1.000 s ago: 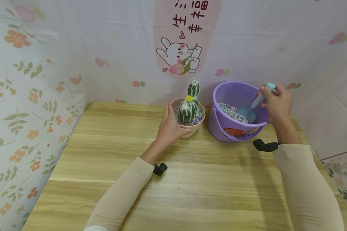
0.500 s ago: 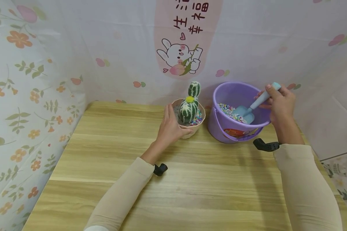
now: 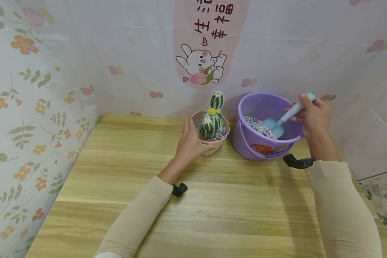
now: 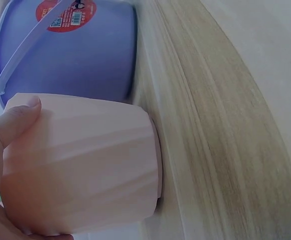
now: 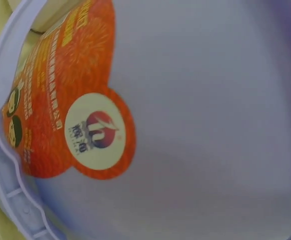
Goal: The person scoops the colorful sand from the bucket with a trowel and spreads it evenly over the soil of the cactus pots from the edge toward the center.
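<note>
Head view was evenly lit; soft shadow fell beside right arm [image 3: 342, 204], faint sheen on table [image 3: 225, 204]. Left wrist view bowed the table edge. Right wrist view was dimmer, bucket [image 5: 205, 120] hazy.

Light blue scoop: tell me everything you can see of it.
The light blue scoop looks like plastic, with a long, slim handle and a broader blade. It slants, blade down by the small multicoloured beads in the purple bucket, handle rising rightward in the head view. The person's right grip holds the handle near its upper end. Whether the blade carries any beads is unclear.
</note>
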Demonstrator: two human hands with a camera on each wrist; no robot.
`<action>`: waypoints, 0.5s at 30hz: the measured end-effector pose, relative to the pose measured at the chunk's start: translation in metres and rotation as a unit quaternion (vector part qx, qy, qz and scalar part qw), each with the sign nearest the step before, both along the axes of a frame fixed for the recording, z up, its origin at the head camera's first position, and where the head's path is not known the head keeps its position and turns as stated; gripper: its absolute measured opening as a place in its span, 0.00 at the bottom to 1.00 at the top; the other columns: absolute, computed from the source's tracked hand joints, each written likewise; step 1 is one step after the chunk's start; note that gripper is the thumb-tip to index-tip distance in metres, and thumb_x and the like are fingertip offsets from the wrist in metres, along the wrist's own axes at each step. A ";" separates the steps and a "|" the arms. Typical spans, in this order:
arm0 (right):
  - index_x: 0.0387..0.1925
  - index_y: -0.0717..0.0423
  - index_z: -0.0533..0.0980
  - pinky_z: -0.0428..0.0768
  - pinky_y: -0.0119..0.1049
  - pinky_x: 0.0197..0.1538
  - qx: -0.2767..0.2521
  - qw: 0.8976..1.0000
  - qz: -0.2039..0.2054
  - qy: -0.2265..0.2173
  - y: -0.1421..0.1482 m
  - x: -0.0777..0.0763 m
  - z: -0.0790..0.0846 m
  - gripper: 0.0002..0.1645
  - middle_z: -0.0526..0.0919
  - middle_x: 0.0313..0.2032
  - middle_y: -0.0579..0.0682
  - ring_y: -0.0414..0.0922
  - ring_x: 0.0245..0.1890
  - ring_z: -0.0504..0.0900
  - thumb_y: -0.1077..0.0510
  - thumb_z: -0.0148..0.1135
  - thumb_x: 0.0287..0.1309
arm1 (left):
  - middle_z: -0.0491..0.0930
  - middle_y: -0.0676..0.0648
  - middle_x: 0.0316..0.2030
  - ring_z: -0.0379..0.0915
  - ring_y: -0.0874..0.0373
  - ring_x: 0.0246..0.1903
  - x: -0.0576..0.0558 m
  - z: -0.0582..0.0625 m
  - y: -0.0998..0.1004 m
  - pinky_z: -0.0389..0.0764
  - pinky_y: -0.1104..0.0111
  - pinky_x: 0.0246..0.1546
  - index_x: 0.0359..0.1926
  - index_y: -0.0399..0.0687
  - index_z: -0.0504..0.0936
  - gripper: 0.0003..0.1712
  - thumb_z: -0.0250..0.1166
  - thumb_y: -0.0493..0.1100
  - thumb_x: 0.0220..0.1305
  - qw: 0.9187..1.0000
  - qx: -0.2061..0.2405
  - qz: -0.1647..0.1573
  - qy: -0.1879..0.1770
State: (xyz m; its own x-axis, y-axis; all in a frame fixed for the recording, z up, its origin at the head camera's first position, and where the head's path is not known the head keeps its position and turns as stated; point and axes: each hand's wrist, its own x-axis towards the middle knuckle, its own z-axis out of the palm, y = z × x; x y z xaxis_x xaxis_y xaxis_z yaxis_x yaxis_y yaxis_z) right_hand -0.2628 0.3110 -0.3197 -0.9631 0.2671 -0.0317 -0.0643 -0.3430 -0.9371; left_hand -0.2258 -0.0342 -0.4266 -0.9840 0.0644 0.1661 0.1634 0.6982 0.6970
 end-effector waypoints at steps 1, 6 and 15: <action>0.42 0.62 0.77 0.81 0.39 0.20 -0.006 1.000 -0.004 -0.004 0.000 0.000 0.000 0.21 0.86 0.24 0.59 0.52 0.24 0.87 0.55 0.73 0.50 | 0.40 0.37 0.75 0.57 0.39 0.68 0.000 0.000 0.000 0.74 0.51 0.57 0.75 0.33 0.38 0.78 0.80 0.62 0.38 1.000 0.001 0.001 0.001; 0.44 0.63 0.78 0.81 0.41 0.19 -0.032 0.999 -0.018 -0.017 0.003 -0.001 0.001 0.22 0.86 0.24 0.60 0.54 0.23 0.87 0.57 0.74 0.48 | 0.44 0.36 0.74 0.61 0.40 0.66 0.002 -0.002 0.001 0.77 0.53 0.54 0.74 0.31 0.41 0.78 0.80 0.63 0.38 1.000 -0.004 0.011 0.024; 0.41 0.64 0.78 0.81 0.45 0.21 -0.076 0.996 -0.030 -0.025 0.008 -0.002 0.001 0.17 0.86 0.24 0.62 0.55 0.25 0.87 0.59 0.72 0.52 | 0.47 0.32 0.73 0.59 0.38 0.67 0.009 -0.005 0.008 0.73 0.55 0.59 0.73 0.27 0.43 0.78 0.80 0.64 0.36 0.998 -0.006 0.035 0.057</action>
State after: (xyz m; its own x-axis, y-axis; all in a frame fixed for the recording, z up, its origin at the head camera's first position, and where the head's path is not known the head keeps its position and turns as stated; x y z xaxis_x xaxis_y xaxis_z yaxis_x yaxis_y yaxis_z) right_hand -0.2646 0.3195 -0.3186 -0.9418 0.3124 -0.1240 -0.0429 -0.4775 -0.8776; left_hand -0.2173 -0.0266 -0.4312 -0.9610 -0.0005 0.2766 0.1919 0.7187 0.6683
